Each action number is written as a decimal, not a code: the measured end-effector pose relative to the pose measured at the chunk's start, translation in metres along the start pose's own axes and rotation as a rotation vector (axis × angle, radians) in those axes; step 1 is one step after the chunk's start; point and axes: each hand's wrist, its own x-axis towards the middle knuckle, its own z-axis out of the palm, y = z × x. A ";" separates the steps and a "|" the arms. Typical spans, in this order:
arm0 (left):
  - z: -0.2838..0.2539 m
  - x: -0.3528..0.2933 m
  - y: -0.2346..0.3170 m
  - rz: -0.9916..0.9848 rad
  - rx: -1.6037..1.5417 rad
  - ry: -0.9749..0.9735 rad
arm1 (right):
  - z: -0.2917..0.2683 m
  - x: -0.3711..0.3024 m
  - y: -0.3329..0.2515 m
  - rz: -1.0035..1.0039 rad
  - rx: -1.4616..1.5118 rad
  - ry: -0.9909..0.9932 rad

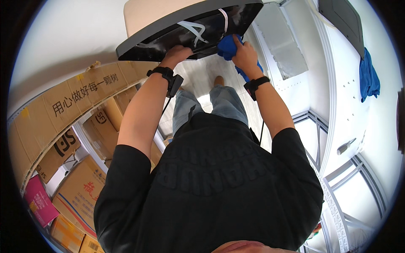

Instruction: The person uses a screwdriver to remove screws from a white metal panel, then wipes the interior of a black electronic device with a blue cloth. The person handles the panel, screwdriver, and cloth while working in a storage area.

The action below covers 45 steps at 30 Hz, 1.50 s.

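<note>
A large beige thing with a dark grey rim is tilted up in front of me, its hollow black underside turned toward me. White straps cross that underside; I cannot tell what kind of thing it is. My left hand is closed on its near lower edge, the fingertips partly hidden. To the right, my right hand grips a bunched blue cloth against the underside. Part of the cloth hangs below the right hand.
Cardboard boxes fill shelving at the left behind a long cardboard strip. A pink box sits lower left. At the right are a white panel, another blue cloth beside a dark grey panel, and metal framing.
</note>
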 end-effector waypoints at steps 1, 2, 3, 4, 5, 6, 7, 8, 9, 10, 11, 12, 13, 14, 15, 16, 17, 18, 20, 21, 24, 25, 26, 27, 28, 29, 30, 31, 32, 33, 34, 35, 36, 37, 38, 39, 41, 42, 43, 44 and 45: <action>0.000 0.000 -0.002 -0.003 0.019 -0.008 | 0.001 -0.003 -0.002 -0.013 -0.004 -0.008; 0.001 0.000 -0.005 -0.005 0.039 -0.016 | 0.003 -0.006 -0.004 -0.013 0.013 0.005; 0.005 0.006 -0.011 0.000 0.062 0.011 | 0.004 -0.008 -0.004 -0.013 0.031 0.018; 0.007 0.004 -0.011 0.006 0.082 0.036 | 0.006 -0.010 -0.004 -0.013 0.046 0.031; 0.009 0.002 -0.011 0.012 0.103 0.060 | 0.010 -0.011 -0.004 0.005 0.047 0.036; 0.011 0.000 -0.011 -0.049 0.086 0.027 | 0.016 -0.012 -0.005 0.023 0.048 0.042; 0.015 -0.001 -0.014 -0.036 0.093 0.055 | 0.017 -0.012 -0.008 0.038 0.050 0.051; 0.019 -0.001 -0.020 -0.023 0.101 0.084 | 0.018 -0.013 -0.012 0.032 0.091 0.053; 0.023 -0.001 -0.024 -0.010 0.110 0.112 | 0.019 -0.018 -0.016 0.027 0.133 0.056; 0.024 -0.011 -0.020 0.024 0.170 0.161 | 0.018 -0.024 -0.021 0.024 0.172 0.062; 0.021 -0.018 -0.017 0.038 0.178 0.152 | 0.021 -0.032 -0.026 -0.007 0.185 0.070; 0.017 -0.023 -0.016 0.051 0.187 0.142 | 0.025 -0.041 -0.031 -0.038 0.199 0.078; 0.017 -0.028 -0.019 0.068 0.196 0.133 | 0.030 -0.052 -0.037 -0.066 0.212 0.089; 0.021 -0.025 -0.024 0.089 0.233 0.187 | 0.037 -0.057 -0.041 -0.054 0.206 -0.035; 0.020 -0.024 -0.030 0.123 0.244 0.214 | 0.044 -0.062 -0.046 -0.066 0.225 -0.051; 0.020 -0.028 -0.037 0.154 0.247 0.238 | 0.050 -0.071 -0.052 -0.082 0.238 -0.072; 0.019 -0.035 -0.041 0.182 0.256 0.263 | 0.061 -0.077 -0.057 -0.097 0.259 -0.093; 0.019 -0.045 -0.038 0.198 0.288 0.265 | 0.072 -0.079 -0.060 -0.106 0.313 -0.096; 0.039 -0.047 -0.052 0.301 0.313 0.398 | 0.097 -0.084 -0.063 -0.183 0.373 -0.011; 0.050 -0.047 -0.060 0.344 0.319 0.469 | 0.108 -0.085 -0.065 -0.231 0.400 0.028; 0.087 -0.035 -0.095 0.551 0.161 0.814 | 0.131 -0.079 -0.075 -0.337 0.334 0.036; 0.089 -0.036 -0.099 0.578 0.111 0.855 | 0.137 -0.074 -0.079 -0.383 0.351 0.074; 0.087 -0.041 -0.100 0.601 0.062 0.899 | 0.143 -0.067 -0.082 -0.434 0.369 0.112; 0.088 -0.041 -0.101 0.628 0.016 0.941 | 0.150 -0.061 -0.083 -0.482 0.390 0.151; 0.092 -0.035 -0.106 0.688 -0.012 1.000 | 0.158 -0.053 -0.085 -0.534 0.398 0.232; 0.096 -0.029 -0.112 0.713 -0.002 1.036 | 0.168 -0.045 -0.088 -0.597 0.409 0.280; 0.099 -0.023 -0.118 0.738 0.009 1.071 | 0.177 -0.036 -0.091 -0.657 0.421 0.328; 0.103 -0.014 -0.123 0.773 0.019 1.099 | 0.187 -0.028 -0.091 -0.707 0.429 0.381; 0.107 -0.011 -0.128 0.785 0.069 1.089 | 0.195 -0.020 -0.091 -0.773 0.447 0.445; 0.114 0.000 -0.134 0.820 0.033 1.138 | 0.204 -0.012 -0.094 -0.804 0.471 0.506; 0.120 0.011 -0.138 0.863 -0.007 1.185 | 0.209 -0.004 -0.096 -0.830 0.488 0.568; 0.126 0.020 -0.141 0.910 -0.045 1.236 | 0.213 0.004 -0.099 -0.859 0.506 0.635; 0.126 0.026 -0.145 0.932 -0.024 1.264 | 0.213 0.012 -0.102 -0.908 0.495 0.696; 0.127 0.030 -0.146 0.953 -0.002 1.290 | 0.217 0.018 -0.104 -0.935 0.505 0.730; 0.129 0.036 -0.148 0.977 0.015 1.315 | 0.220 0.024 -0.107 -0.960 0.507 0.768; 0.128 0.038 -0.149 0.982 0.052 1.322 | 0.223 0.029 -0.111 -0.982 0.509 0.808; 0.127 0.042 -0.147 0.974 0.098 1.346 | 0.228 0.038 -0.116 -1.042 0.522 0.870; 0.126 0.044 -0.143 0.963 0.111 1.365 | 0.226 0.041 -0.119 -1.067 0.521 0.905; 0.129 0.051 -0.143 1.000 0.023 1.394 | 0.222 0.039 -0.120 -1.075 0.488 0.904; 0.132 0.057 -0.142 1.042 -0.063 1.421 | 0.223 0.041 -0.121 -1.088 0.494 0.917; 0.130 0.060 -0.142 1.037 0.031 1.493 | 0.222 0.044 -0.121 -1.100 0.499 0.931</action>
